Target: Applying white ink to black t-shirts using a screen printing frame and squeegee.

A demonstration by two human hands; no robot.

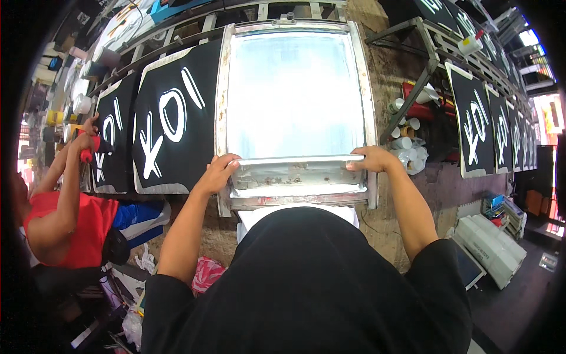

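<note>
Framed screen [222, 112] with metal bar [298, 171]

The screen, largest, lies flat, whitish across its inner surface. The bar spans its near end. To the right, clustered tubs [402, 143] sit beneath a rack [435, 62], contents indistinct. The left hand [219, 171] grasps the bar's left end, fingers curled; the right hand [375, 159], likewise closed, grasps its right end.

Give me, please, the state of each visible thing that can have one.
Left hand: closed on the left end of the silver bar.
Right hand: closed on its right end.
Silver bar: held across the framed screen, near end.
Framed screen: lying flat, bright white inside.
Black panel left of it: face up, bearing white lettering.
Red tool: in a co-worker's hand; on or off, unclear.
</note>
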